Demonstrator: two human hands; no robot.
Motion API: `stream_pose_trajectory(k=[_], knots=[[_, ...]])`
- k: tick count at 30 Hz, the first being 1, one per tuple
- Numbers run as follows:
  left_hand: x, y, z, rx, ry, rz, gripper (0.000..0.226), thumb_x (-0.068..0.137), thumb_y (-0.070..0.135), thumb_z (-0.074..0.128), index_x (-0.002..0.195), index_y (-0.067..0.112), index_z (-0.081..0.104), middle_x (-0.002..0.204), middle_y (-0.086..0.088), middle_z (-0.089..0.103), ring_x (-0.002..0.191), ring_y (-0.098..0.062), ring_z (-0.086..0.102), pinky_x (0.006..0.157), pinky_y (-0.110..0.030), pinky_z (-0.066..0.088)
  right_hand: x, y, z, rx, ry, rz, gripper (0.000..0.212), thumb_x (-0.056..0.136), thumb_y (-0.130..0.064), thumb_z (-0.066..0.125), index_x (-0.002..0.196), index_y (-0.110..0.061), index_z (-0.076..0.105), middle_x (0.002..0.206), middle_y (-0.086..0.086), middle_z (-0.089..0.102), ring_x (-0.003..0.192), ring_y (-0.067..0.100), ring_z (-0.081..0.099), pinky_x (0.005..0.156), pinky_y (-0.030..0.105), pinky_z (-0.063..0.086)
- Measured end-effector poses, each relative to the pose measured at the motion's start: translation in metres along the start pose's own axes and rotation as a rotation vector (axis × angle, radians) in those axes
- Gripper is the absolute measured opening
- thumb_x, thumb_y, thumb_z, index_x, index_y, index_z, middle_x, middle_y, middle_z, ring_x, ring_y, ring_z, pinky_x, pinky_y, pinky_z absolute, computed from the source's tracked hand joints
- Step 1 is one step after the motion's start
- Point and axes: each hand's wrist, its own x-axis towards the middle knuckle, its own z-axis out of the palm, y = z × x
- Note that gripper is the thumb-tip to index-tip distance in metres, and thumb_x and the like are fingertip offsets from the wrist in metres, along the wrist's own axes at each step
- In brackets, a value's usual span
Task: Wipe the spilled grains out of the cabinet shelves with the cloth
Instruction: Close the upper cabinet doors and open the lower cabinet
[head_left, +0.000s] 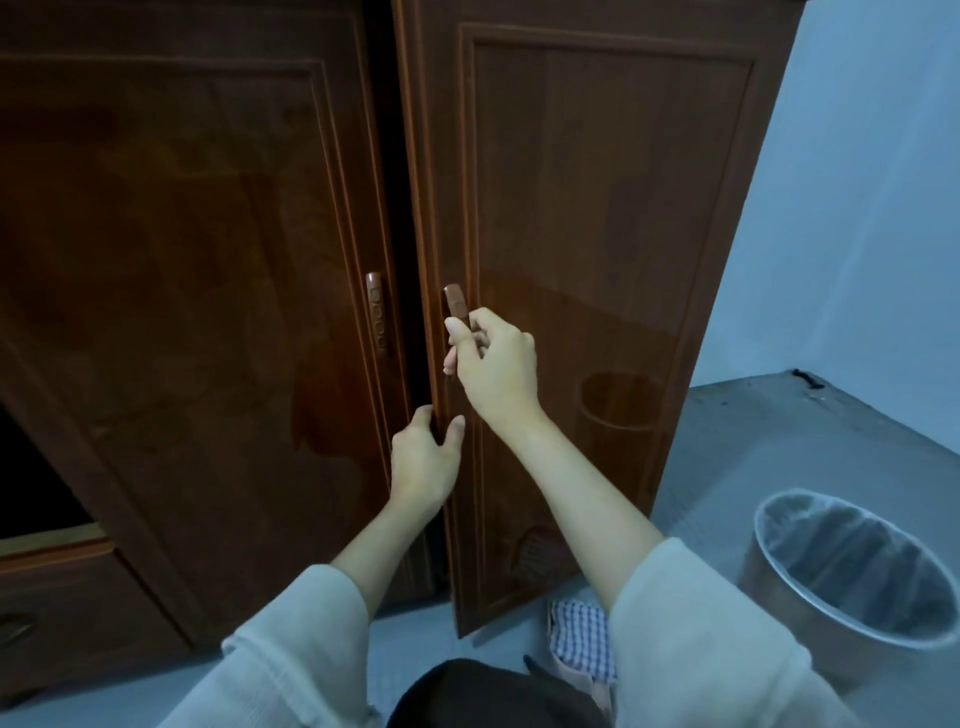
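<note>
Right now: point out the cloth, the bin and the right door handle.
cloth (582, 636): head view, checked fabric lying on the floor.
bin (756, 577): head view, outer wall, left side.
right door handle (455, 300): head view, uncovered top end.

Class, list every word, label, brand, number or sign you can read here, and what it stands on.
None: no readable text anywhere.
Left door handle: raised ornament, no letters.
Right door handle, gripped by the right hand: unmarked.
Right door, edge held by the left hand: plain wood.
Checked cloth: pattern only.
Waste bin: no label visible.
</note>
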Motion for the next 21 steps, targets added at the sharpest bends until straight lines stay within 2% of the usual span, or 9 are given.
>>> stream_pose_trajectory(k=[2, 4, 7, 11, 14, 15, 17, 19, 21], knots=[[-0.006, -0.004, 0.0, 0.013, 0.014, 0.037, 0.027, 0.094, 0.031, 0.054, 0.109, 0.009, 0.056, 0.067, 0.008, 0.055, 0.054, -0.005, 0.052, 0.048, -0.011, 0.035, -0.008, -0.002, -0.004, 0.011, 0.031, -0.017, 0.031, 0.096, -0.028, 0.05, 0.079, -0.004, 0.061, 0.06, 0.007, 0.064, 0.056, 0.02, 0.063, 0.061, 0.035, 0.054], [-0.018, -0.009, 0.001, 0.026, 0.026, 0.125, 0.019, 0.091, 0.033, 0.058, 0.08, 0.017, 0.052, 0.059, 0.008, 0.052, 0.05, -0.006, 0.05, 0.045, -0.011, 0.035, -0.02, -0.003, -0.012, 0.027, 0.1, -0.046, 0.036, 0.095, -0.03, 0.052, 0.072, -0.003, 0.058, 0.056, 0.011, 0.061, 0.052, 0.024, 0.06, 0.057, 0.042, 0.052], [-0.04, -0.011, 0.007, 0.071, -0.003, 0.291, 0.027, 0.089, 0.036, 0.058, 0.072, 0.02, 0.046, 0.055, 0.005, 0.052, 0.045, -0.009, 0.05, 0.044, -0.024, 0.042, -0.043, -0.009, -0.028, 0.066, 0.241, -0.095, 0.036, 0.093, -0.035, 0.053, 0.066, -0.01, 0.051, 0.049, 0.009, 0.055, 0.043, 0.024, 0.054, 0.047, 0.041, 0.047], [-0.056, -0.008, 0.016, 0.18, -0.048, 0.576, 0.04, 0.085, 0.046, 0.044, 0.086, 0.009, 0.06, 0.057, 0.002, 0.057, 0.043, -0.008, 0.051, 0.043, -0.032, 0.047, -0.065, -0.015, -0.052, 0.12, 0.367, -0.159, 0.025, 0.091, -0.037, 0.049, 0.09, -0.012, 0.051, 0.047, -0.011, 0.045, 0.037, 0.007, 0.043, 0.042, 0.015, 0.032], [-0.064, -0.002, 0.023, 0.153, -0.106, 0.764, 0.039, 0.087, 0.042, 0.046, 0.098, 0.007, 0.06, 0.078, 0.0, 0.062, 0.062, -0.009, 0.059, 0.053, -0.032, 0.052, -0.076, -0.017, -0.071, 0.153, 0.411, -0.157, 0.029, 0.091, -0.029, 0.053, 0.108, -0.006, 0.055, 0.053, -0.019, 0.045, 0.039, 0.0, 0.042, 0.051, 0.005, 0.031], [-0.066, 0.0, 0.024, 0.144, -0.121, 0.794, 0.041, 0.088, 0.042, 0.046, 0.108, 0.008, 0.055, 0.092, -0.002, 0.061, 0.073, -0.008, 0.059, 0.061, -0.029, 0.054, -0.078, -0.019, -0.073, 0.17, 0.412, -0.163, 0.031, 0.091, -0.03, 0.053, 0.113, -0.009, 0.055, 0.057, -0.018, 0.051, 0.042, -0.002, 0.046, 0.055, 0.008, 0.037], [-0.073, 0.011, 0.033, 0.088, -0.184, 0.845, 0.055, 0.09, 0.047, 0.043, 0.133, 0.012, 0.036, 0.123, -0.006, 0.049, 0.101, -0.005, 0.053, 0.082, -0.017, 0.05, -0.084, -0.021, -0.086, 0.204, 0.423, -0.174, 0.031, 0.091, -0.033, 0.052, 0.12, -0.022, 0.053, 0.067, -0.009, 0.063, 0.051, 0.003, 0.058, 0.056, 0.024, 0.052], [-0.08, 0.025, 0.042, 0.021, -0.259, 0.872, 0.067, 0.092, 0.051, 0.038, 0.144, 0.014, 0.018, 0.144, -0.005, 0.029, 0.125, -0.008, 0.041, 0.099, -0.011, 0.038, -0.09, -0.022, -0.1, 0.242, 0.421, -0.166, 0.032, 0.091, -0.037, 0.054, 0.122, -0.032, 0.052, 0.064, -0.003, 0.065, 0.048, 0.016, 0.059, 0.05, 0.035, 0.053], [-0.087, 0.037, 0.049, 0.002, -0.307, 0.926, 0.073, 0.093, 0.052, 0.036, 0.147, 0.01, 0.012, 0.151, -0.007, 0.021, 0.135, -0.015, 0.033, 0.108, -0.017, 0.032, -0.098, -0.022, -0.116, 0.265, 0.416, -0.149, 0.042, 0.086, -0.049, 0.057, 0.125, -0.032, 0.053, 0.063, 0.004, 0.066, 0.047, 0.016, 0.056, 0.048, 0.033, 0.05]])
